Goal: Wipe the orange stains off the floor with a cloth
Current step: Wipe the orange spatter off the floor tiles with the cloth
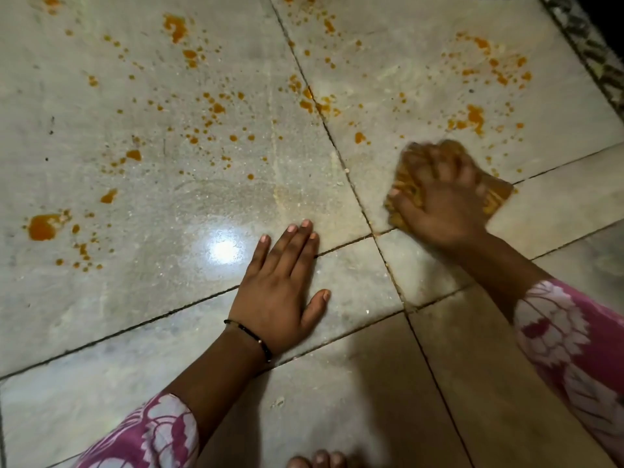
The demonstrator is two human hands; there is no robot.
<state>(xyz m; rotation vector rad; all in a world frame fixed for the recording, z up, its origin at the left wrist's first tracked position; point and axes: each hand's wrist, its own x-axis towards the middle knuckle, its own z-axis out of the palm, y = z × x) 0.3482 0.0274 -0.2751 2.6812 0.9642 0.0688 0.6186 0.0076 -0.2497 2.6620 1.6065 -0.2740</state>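
Observation:
Orange stains (216, 108) are spattered over the pale tiled floor (135, 184), with larger blotches at the left (42, 226) and the right (474, 116). My right hand (442, 201) grips a crumpled orange-stained cloth (496, 195) and holds it down on the floor just below the right-hand spatter; the hand looks blurred. My left hand (283, 292) rests flat on the floor with straight fingers, across a tile joint, holding nothing.
A dark patterned border strip (594, 59) runs along the floor's far right edge. Dark tile joints cross the floor. Toes of a bare foot (317, 461) show at the bottom edge. A bright light glare (224, 251) lies beside my left hand.

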